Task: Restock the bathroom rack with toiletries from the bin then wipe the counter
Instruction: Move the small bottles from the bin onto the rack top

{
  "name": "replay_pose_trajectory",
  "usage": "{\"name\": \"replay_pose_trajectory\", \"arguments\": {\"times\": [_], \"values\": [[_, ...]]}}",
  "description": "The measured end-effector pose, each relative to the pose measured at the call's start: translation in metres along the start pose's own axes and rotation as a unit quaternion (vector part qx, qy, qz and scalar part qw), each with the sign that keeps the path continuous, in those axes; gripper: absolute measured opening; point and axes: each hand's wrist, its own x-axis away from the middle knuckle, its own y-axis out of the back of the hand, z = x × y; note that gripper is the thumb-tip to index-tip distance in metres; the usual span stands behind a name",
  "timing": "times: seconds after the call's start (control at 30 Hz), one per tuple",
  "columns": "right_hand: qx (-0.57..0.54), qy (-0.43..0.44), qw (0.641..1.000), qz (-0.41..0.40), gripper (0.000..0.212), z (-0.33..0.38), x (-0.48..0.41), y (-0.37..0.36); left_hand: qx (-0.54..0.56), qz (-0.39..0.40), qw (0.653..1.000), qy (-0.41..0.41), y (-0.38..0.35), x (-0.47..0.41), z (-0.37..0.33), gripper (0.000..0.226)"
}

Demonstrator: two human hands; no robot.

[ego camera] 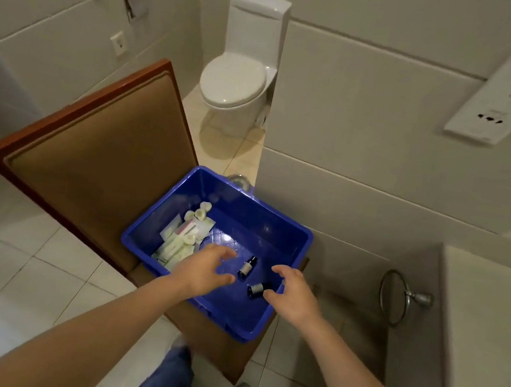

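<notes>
restock, grabbing stage | left hand (202,268) and right hand (295,291) spread, empty, over blue bin (275,230) | next: probably pinch the small dark bottle (247,266) between them

— What carries the load here?
— A brown padded seat (94,147) with a red-brown wooden frame, standing on the tiled floor (1,270).
— And directly on it?
— A blue bin (244,211), at its near right end.

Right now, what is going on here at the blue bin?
A person reaches both hands into the blue bin. The left hand hovers beside the pale packets, and the right hand is close to the nearer dark bottle; a second dark bottle lies between the hands. Neither hand holds anything yet.
</notes>
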Motion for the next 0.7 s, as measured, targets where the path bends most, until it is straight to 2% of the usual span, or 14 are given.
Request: {"name": "replay_pose_trajectory", "arguments": {"times": [0.4,0.7], "values": [[-0.142,-0.175,0.974,-0.006,0.057,-0.007,-0.084,-0.059,-0.032,0.151,0.988,-0.016,0.001,-0.131,0.049,0.057],[-0.223,-0.293,0.929,-0.046,0.066,-0.034,-0.151,-0.129,-0.042,0.216,0.975,-0.019,-0.046,-0.200,0.101,0.058]]}}
